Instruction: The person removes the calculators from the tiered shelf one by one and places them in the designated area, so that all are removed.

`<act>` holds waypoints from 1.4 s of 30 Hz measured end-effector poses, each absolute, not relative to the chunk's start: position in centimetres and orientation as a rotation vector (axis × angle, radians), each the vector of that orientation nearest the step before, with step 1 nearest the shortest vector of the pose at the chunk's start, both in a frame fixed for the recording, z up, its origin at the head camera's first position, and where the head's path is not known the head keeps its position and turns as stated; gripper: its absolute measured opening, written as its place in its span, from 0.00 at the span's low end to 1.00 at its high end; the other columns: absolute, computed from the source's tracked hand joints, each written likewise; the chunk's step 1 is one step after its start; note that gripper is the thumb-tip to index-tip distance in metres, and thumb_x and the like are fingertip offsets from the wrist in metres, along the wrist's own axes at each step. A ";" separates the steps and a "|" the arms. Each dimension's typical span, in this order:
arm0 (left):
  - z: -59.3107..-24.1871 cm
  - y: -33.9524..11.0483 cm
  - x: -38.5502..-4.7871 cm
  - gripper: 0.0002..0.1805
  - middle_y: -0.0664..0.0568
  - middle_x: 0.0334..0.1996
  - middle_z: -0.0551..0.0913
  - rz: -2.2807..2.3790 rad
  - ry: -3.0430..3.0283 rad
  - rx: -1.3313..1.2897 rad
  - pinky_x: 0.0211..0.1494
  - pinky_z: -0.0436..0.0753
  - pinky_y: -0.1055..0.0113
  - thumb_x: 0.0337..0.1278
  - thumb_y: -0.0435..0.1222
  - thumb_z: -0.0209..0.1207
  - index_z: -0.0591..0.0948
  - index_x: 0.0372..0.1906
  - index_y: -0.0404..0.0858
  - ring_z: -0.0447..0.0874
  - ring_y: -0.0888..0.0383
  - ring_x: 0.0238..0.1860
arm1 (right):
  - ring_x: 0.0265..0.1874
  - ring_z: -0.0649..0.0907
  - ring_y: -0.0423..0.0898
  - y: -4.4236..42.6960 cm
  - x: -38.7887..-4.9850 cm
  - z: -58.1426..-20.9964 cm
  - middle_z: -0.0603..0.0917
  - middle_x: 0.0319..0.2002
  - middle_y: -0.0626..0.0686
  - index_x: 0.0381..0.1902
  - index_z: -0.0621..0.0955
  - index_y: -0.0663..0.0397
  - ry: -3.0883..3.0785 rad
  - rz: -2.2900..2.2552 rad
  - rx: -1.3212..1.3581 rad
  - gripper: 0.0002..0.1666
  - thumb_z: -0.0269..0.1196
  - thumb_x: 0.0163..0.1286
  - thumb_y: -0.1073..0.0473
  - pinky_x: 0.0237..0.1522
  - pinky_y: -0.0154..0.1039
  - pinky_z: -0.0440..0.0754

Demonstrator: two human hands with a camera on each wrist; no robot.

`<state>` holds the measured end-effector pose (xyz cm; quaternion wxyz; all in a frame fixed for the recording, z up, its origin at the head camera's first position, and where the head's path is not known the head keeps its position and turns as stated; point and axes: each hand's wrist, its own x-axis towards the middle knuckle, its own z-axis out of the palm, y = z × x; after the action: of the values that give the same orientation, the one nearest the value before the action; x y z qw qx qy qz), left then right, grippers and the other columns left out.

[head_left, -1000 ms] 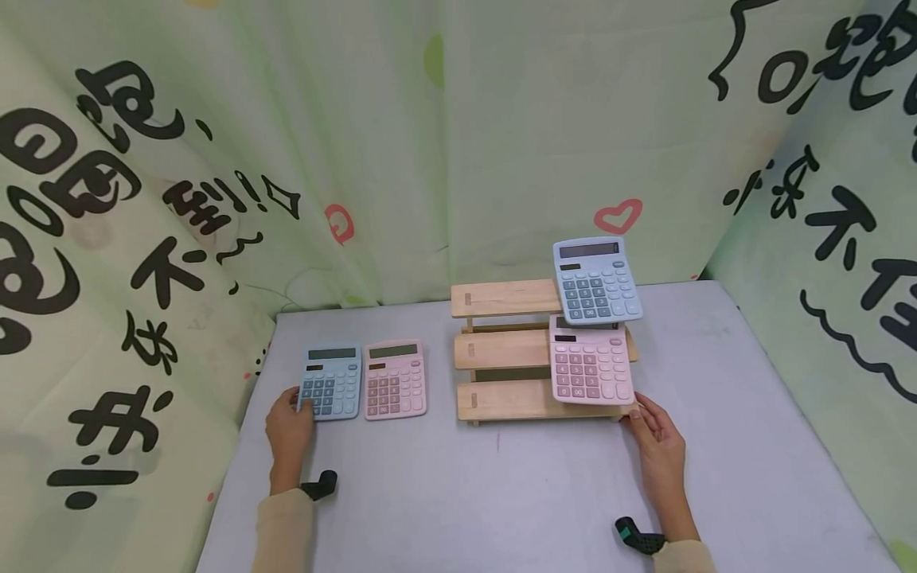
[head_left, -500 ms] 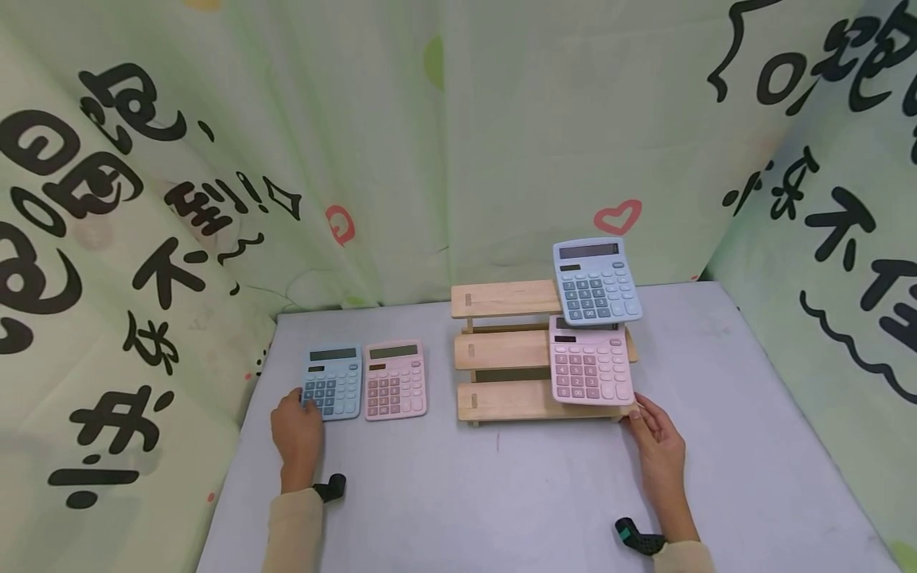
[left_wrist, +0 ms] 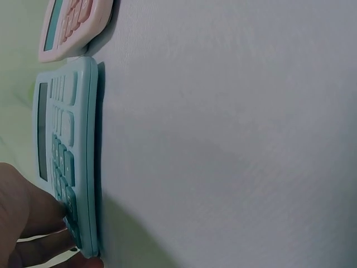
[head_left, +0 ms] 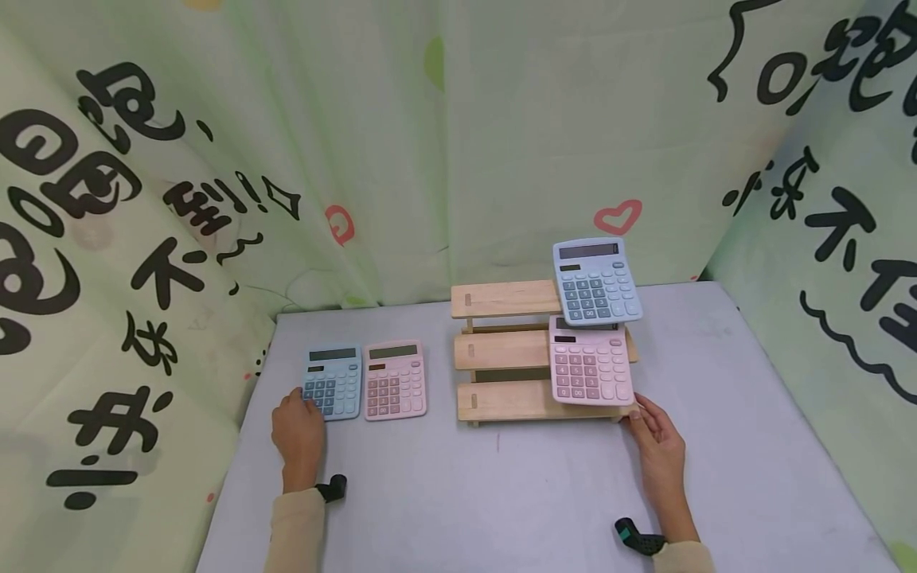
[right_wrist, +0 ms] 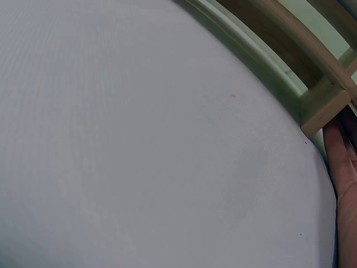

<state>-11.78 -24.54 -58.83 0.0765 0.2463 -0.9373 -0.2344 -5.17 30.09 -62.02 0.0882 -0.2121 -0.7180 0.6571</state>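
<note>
A pale green curtain with dark lettering (head_left: 516, 119) surrounds a table covered in plain whitish cloth (head_left: 466, 493). The largest thing on it is a light wooden slatted rack (head_left: 501, 400), its three flat slats rising in steps towards the back. Two rectangular calculators lean at its right end: a pale blue plastic calculator (head_left: 597, 280) above, its lower edge overlapping the display of a pink plastic calculator (head_left: 591, 366) below. Well to the left, face up on the cloth, a light blue plastic calculator with darker blue keys (head_left: 331, 378) lies just beside a light pink plastic calculator with deeper pink keys (head_left: 396, 382); each has a dark display across its top. The left hand (head_left: 298, 438) pinches the light blue one at its lower left corner, thumb over the keys and other fingers around the edge. The right hand (head_left: 659, 446) holds the rack's front right corner between thumb and fingers, just below the lower leaning calculator; the right wrist view partly hides those fingers behind the rack's leg. Smallest are the black wrist devices (head_left: 640, 537).
</note>
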 end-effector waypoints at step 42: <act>-55.6 -19.5 -9.5 0.21 0.28 0.62 0.78 -0.650 -2.739 0.593 0.57 0.84 0.36 0.73 0.29 0.53 0.77 0.65 0.24 0.77 0.32 0.60 | 0.55 0.81 0.20 30.3 -5.2 -62.4 0.83 0.54 0.29 0.76 0.71 0.52 -2.127 1.960 -0.631 0.31 0.60 0.80 0.51 0.54 0.14 0.77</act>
<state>-9.45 -19.50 -55.56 0.1321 0.2043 -0.9438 -0.2239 -5.18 30.25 -62.39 0.0903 -0.2123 -0.7156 0.6593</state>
